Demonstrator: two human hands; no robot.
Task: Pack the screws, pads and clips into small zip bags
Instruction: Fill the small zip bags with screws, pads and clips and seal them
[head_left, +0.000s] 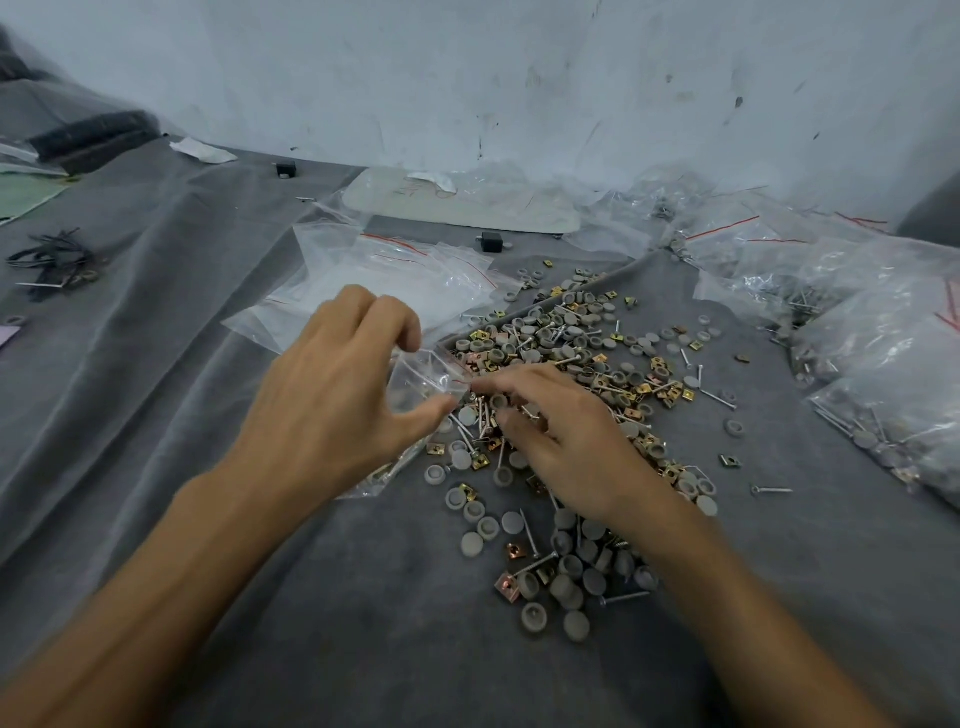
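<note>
My left hand (332, 400) holds a small clear zip bag (423, 382) between thumb and fingers, its mouth spread and facing right. My right hand (561, 441) lies over the pile just right of the bag, fingers curled down among the parts, index tip at the bag's mouth. What it pinches is hidden. Grey round pads (571, 332), brass and copper clips (509, 587) and thin silver screws (719, 397) lie loose in a wide heap on the grey cloth (156, 415).
A stack of flat zip bags (384, 280) lies behind my left hand. Filled bags (883, 364) pile up along the right side. A pale tray (462, 202) sits by the wall. Black ties (52, 260) lie at far left.
</note>
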